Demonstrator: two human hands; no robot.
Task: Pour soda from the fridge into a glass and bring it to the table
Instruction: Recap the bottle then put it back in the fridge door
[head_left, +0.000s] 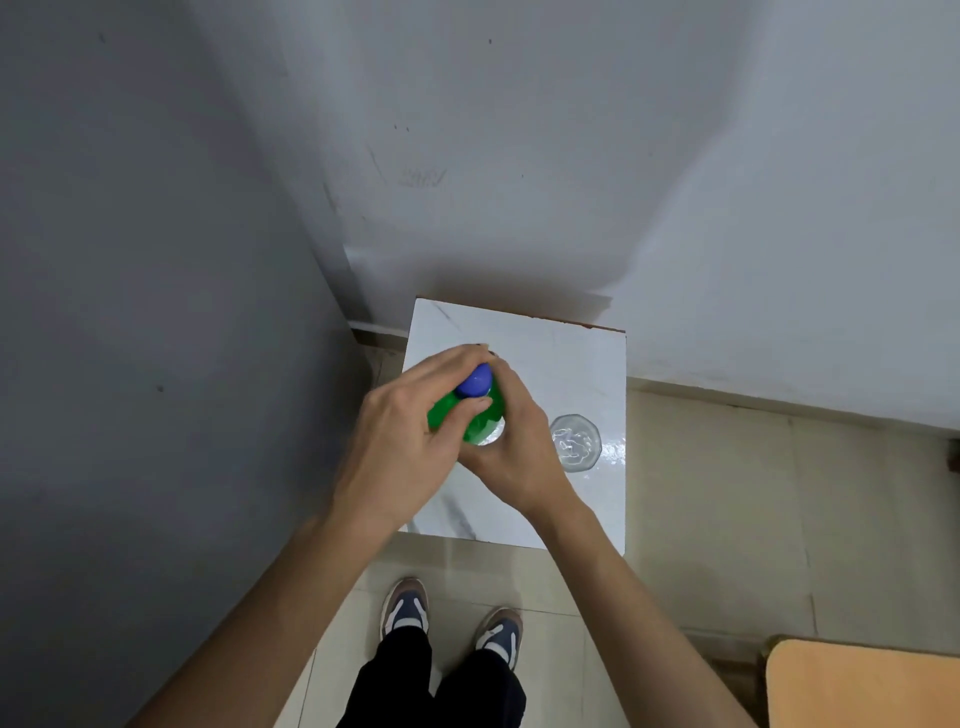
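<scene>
Green soda bottle (470, 415) stands on a small white table (571, 364), no label readable. Left hand (410, 436) fingers pinch its blue cap (475, 380); right hand (514, 447) wraps the body. Empty glass (575, 442) sits just beside.

Setting: plain domestic room, corner of a home interior. Evidence: painted grey-white walls (519, 130) meeting in a corner at upper left of frame, scuffed and marked; beige glossy floor tiles (727, 493) with skirting along the wall at right; small white marble-look side table (566, 364) at centre; edge of tan wooden furniture (862, 686) at lower right.
</scene>
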